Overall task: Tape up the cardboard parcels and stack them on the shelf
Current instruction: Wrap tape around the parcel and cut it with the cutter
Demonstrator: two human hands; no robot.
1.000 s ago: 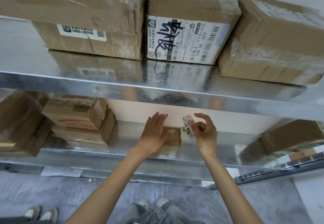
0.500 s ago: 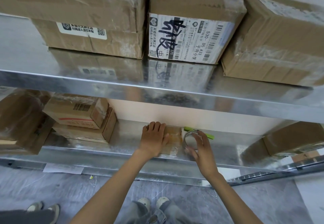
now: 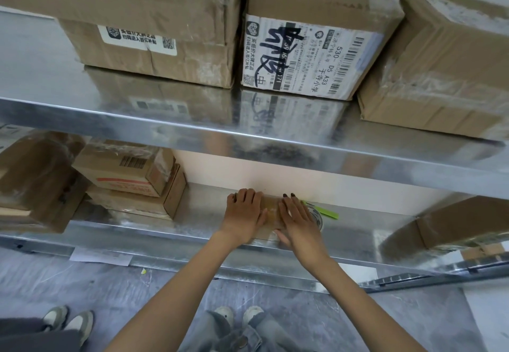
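Note:
A small taped cardboard parcel [image 3: 270,212] lies on the lower metal shelf [image 3: 198,214]. My left hand [image 3: 243,218] lies flat on its left part, fingers straight. My right hand [image 3: 297,219] lies flat on its right part, fingers straight, thumb at the near edge. Just right of that hand, a roll of clear tape [image 3: 316,218] with a green cutter [image 3: 326,212] sits on the shelf, partly hidden by the hand. Most of the parcel is covered by both hands.
Two stacked parcels [image 3: 132,181] and a larger box [image 3: 35,183] stand at the lower shelf's left; another box [image 3: 462,222] stands at its right. The upper shelf [image 3: 248,136] carries three big taped boxes [image 3: 311,48]. Another person's shoes [image 3: 68,321] show at bottom left.
My right hand set the tape roll down on the shelf beside the parcel, let go of it, and moved left onto the parcel. My left hand stayed flat on the parcel.

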